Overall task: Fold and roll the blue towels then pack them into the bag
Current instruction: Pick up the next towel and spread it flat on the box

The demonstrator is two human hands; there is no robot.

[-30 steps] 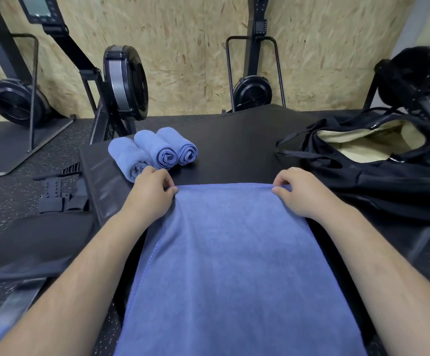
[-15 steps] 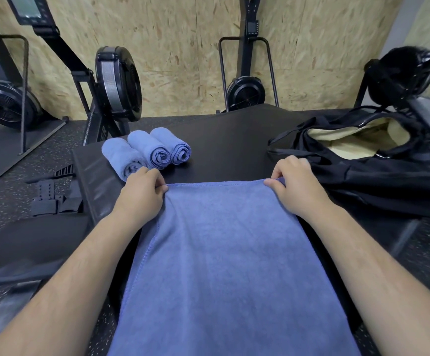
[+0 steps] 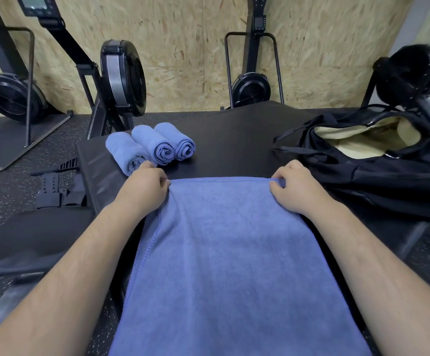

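A blue towel (image 3: 234, 253) was spread flat on the desk (image 3: 234, 150), its far corners pinched by the left hand (image 3: 144, 188) and right hand (image 3: 296, 191). Three rolled towels (image 3: 154, 147) were seen beyond its left corner; the black bag (image 3: 362, 170), gaping on pale lining, was set to its right.

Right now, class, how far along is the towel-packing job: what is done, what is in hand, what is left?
Done: three rolled towels lie side by side on the black table. In hand: the left hand and right hand each pinch a far corner of the spread towel, not yet rolled. Left: roll it, then pack all four into the open bag, where no towel shows.
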